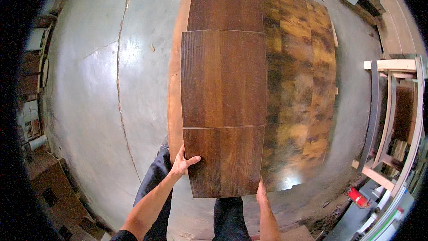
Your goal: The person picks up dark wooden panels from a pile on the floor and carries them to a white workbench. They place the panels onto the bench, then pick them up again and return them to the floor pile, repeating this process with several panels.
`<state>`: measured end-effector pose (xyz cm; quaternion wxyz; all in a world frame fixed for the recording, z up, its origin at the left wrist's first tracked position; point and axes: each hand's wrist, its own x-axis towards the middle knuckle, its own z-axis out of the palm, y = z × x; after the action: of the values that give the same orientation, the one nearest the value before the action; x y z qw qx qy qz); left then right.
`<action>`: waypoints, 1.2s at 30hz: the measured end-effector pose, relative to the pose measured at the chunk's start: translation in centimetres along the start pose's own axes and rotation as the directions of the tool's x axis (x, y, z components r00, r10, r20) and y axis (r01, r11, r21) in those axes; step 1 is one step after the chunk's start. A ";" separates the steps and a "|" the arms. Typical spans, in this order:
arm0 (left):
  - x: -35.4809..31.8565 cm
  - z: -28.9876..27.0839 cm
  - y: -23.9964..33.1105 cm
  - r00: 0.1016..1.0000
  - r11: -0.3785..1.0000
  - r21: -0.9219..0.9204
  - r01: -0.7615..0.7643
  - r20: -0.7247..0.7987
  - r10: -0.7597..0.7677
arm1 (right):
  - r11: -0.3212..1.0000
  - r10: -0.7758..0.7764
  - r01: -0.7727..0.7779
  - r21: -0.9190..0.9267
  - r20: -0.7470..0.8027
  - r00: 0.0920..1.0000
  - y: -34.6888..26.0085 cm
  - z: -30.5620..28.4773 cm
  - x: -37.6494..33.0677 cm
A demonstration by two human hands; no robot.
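Note:
Three dark brown wood-grain panels lie end to end in a column: a far panel (225,3), a middle panel (224,80) and a near panel (225,163). My left hand (181,163) grips the near panel's left edge, thumb flat on top and fingers mostly hidden at the side. At the right edge, close to the front corner, my right hand (261,188) holds the same panel, its fingers largely out of sight. The near panel's far edge meets or slightly overlaps the middle one; I cannot tell which.
Under the column is a lighter wooden board (174,89), with a mottled brown patchwork surface (298,85) to the right. A wooden frame (387,120) stands on the right, near a red object (358,197). Cracked concrete floor (89,85) stretches left. Shelving (33,80) lines the left rim.

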<state>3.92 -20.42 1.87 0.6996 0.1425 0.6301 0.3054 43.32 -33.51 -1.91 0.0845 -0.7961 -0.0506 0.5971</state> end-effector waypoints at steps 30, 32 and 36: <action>-9.3 -5.0 2.6 0.928 0.948 0.303 0.099 -0.372 0.023 | 0.992 -0.124 0.125 -0.004 0.046 0.991 0.7 -2.5 -4.3; -11.4 -7.9 4.1 0.911 0.958 0.265 0.111 -0.413 0.009 | 0.987 -0.160 0.161 -0.003 0.079 0.984 1.3 -3.4 -6.3; -12.5 -12.2 7.1 0.903 0.957 0.266 0.114 -0.430 0.011 | 0.986 -0.167 0.166 0.022 0.065 0.984 6.6 -4.8 -14.9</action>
<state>-9.94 -24.86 13.93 0.5247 0.1544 0.8087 0.2166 43.63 -43.00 12.13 0.1392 -0.7679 -0.1149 0.6146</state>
